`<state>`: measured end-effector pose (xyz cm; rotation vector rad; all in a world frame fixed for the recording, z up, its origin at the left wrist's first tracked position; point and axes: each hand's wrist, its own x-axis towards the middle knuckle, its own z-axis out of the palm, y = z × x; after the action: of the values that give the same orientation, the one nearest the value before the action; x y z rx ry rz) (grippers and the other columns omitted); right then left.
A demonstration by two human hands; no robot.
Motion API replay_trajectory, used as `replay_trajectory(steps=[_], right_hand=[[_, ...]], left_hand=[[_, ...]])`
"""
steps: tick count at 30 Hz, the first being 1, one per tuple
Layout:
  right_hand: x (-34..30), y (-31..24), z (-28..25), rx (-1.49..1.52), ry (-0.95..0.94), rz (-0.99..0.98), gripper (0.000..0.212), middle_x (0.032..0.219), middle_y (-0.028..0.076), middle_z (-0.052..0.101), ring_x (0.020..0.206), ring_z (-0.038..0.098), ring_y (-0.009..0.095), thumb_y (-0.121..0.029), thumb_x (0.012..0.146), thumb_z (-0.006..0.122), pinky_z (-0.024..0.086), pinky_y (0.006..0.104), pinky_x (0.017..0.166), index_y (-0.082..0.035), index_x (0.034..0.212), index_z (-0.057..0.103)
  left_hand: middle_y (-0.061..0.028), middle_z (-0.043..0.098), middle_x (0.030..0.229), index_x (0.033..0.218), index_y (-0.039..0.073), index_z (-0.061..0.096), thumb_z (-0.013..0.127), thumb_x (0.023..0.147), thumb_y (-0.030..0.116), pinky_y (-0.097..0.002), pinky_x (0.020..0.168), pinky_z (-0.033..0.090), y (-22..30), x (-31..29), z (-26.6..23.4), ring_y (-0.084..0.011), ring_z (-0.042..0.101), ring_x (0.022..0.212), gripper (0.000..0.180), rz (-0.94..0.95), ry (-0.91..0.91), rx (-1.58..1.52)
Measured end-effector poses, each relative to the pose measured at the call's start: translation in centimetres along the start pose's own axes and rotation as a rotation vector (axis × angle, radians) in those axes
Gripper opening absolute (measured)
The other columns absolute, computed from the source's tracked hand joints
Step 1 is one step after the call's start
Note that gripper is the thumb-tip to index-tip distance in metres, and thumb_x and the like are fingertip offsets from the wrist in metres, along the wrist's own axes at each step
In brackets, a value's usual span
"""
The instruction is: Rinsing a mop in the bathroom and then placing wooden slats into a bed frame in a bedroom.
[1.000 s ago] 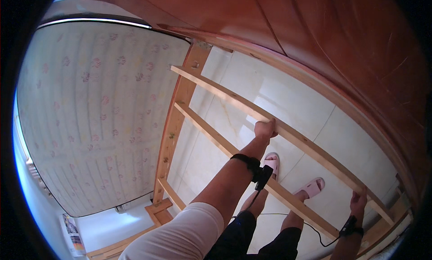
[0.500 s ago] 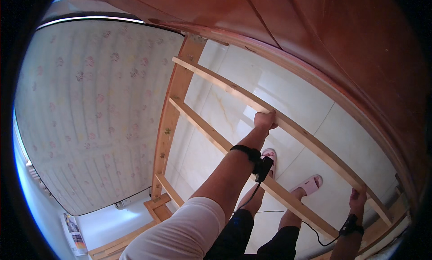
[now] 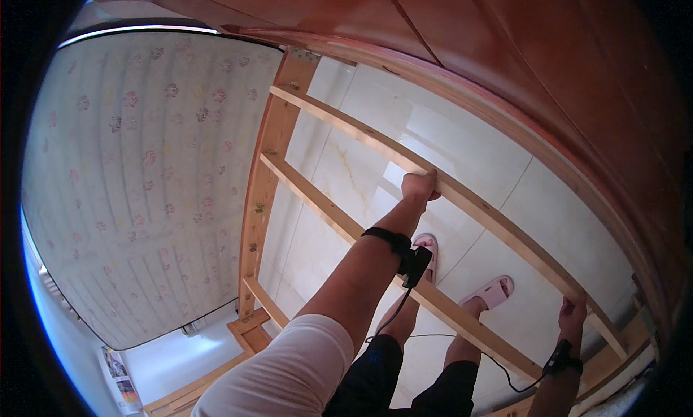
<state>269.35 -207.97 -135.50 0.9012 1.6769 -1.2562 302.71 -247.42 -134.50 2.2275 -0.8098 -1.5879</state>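
The left hand (image 3: 420, 186) is closed over the top edge of a wooden slat (image 3: 462, 197), fingers curled around it near the middle of its run. The right hand (image 3: 574, 312) grips the same slat further along, close to its lower-right end, thumb and fingers wrapped on the edge. Both wrists carry a black band, and a thin black cable (image 3: 462, 337) trails between them.

The slat is one rail of an open bed frame (image 3: 261, 193) — pale raw timber, with a second slat (image 3: 339, 218) running parallel below it and a long side rail tying their far ends together. It looks stiff and not slippery; bare sawn wood should give dry hands a good hold. I judge the whole frame to be moderately heavy and awkward more than fragile, since it is long and open and would twist or swing if held at one point only. Two hands spread well apart along one slat, as here, seems the sound way to hold it.

Beneath the frame is a floor (image 3: 375, 128) of large glossy pale tiles, likely slick; the person's feet stand on it in pink slippers (image 3: 494, 290). To the left a mattress (image 3: 130, 171) with a small flower print stands on edge beside the frame. Dark red-brown wooden panelling (image 3: 505, 34) curves across the top and right.
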Motion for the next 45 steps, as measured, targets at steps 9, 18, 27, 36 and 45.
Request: replay_trajectory(steps=[9,18,27,36,45], right_hand=[[0.2,-0.1,-0.6,-0.002,-0.091,0.02,0.042,0.093,0.008,0.048,0.08,0.052,0.011,-0.029,0.082,0.053,0.046,0.0141,0.061,-0.004,0.114,0.043],[-0.1,-0.1,0.5,-0.026,0.011,0.031,0.049,0.093,0.009,0.047,0.082,0.052,0.012,-0.034,0.079,0.057,0.045,0.0165,0.066,-0.004,0.115,0.043],[-0.2,0.8,2.5,0.043,0.031,-0.008,0.045,0.076,0.005,0.054,0.065,0.055,0.012,-0.044,0.078,0.055,0.048,0.0198,0.052,-0.003,0.096,0.051],[-2.6,1.5,0.7,-1.466,0.168,-0.882,0.034,0.099,0.013,0.052,0.091,0.053,0.027,-0.022,0.076,0.059,0.044,0.0349,0.082,0.001,0.099,0.047],[-7.2,3.8,8.1,-2.378,0.082,-0.789,0.087,0.136,0.024,0.012,0.127,0.004,0.037,-0.039,0.07,0.056,-0.003,0.0414,0.105,0.012,0.127,0.016]], left_hand=[[-0.016,0.057,0.079,0.088,-0.012,0.052,0.06,0.076,0.022,-0.0284,0.046,0.054,0.8,-0.2,0.2,-0.0237,0.06,0.057,0.037,-0.04,0.006,0.054],[-0.014,0.056,0.078,0.086,-0.009,0.052,0.06,0.076,0.023,-0.0284,0.047,0.054,-0.5,1.4,0.1,-0.022,0.059,0.058,0.033,-0.049,-0.059,0.01],[-0.0133,0.057,0.073,0.08,-0.007,0.053,0.061,0.076,0.023,-0.0288,0.045,0.054,-1.0,3.4,-0.2,-0.0208,0.058,0.055,0.031,0.006,-0.006,0.033],[-0.0255,0.028,0.126,0.123,-0.008,0.019,0.067,0.065,0.018,-0.0442,0.091,0.037,-2.3,-2.8,0.0,-0.0357,0.034,0.115,0.08,0.941,0.214,0.911],[-0.0278,0.003,0.136,0.13,-0.007,0.005,0.052,0.067,0.009,-0.0378,0.099,0.027,-3.1,-3.8,-0.9,-0.0379,0.006,0.128,0.081,0.745,-0.188,1.554]])
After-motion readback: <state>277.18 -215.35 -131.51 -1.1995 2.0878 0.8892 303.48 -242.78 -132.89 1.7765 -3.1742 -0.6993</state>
